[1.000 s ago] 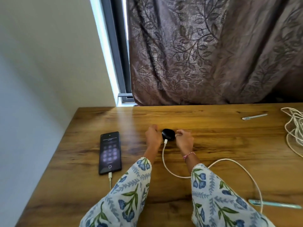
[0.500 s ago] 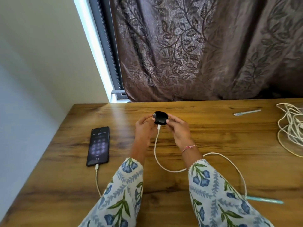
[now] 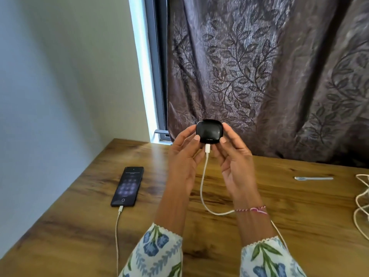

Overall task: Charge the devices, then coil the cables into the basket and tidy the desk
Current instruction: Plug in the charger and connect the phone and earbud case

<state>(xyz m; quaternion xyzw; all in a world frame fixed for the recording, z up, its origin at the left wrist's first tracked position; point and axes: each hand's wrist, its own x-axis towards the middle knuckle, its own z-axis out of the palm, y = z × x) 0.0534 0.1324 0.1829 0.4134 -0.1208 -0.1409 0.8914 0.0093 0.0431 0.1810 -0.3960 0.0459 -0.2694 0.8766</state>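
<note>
1. My sleeves, pale cotton-looking with a blue flower and green leaf print and scalloped cuffs, sit nearest, below the grip. A thin pink and white thread bracelet (image 3: 257,209) rings my right wrist.
2. My left hand (image 3: 182,162) and right hand (image 3: 235,166) are raised above the desk (image 3: 299,226), palms facing each other. Thumb and fingertips of each pinch opposite sides of the earbud case (image 3: 209,132).
3. The earbud case is held off the desk, between both hands: glossy black plastic, rounded pebble shape, a row of tiny lit dots near its lower edge.
4. A white cable (image 3: 202,188) is plugged into the underside of the case by a white plastic connector. It hangs straight down between my palms, curves right under my right wrist, then runs off behind the right sleeve.
5. The desk below is wood-grain brown, smooth with some sheen.
6. Down and left of the grip, a black slab phone (image 3: 127,185) lies flat with a lit keypad screen. A second pale cable (image 3: 117,236) is plugged into its near end.
7. Right of the grip, well apart, a slim silvery pen-shaped thing (image 3: 313,178) lies on the wood. At the far right edge sit loose loops of white cord (image 3: 361,202).
8. Behind the grip hangs a brown curtain (image 3: 269,76), shiny woven fabric with a leaf-vine pattern. Left of it are a dark window frame (image 3: 157,66) and a plain pale wall (image 3: 60,76).
</note>
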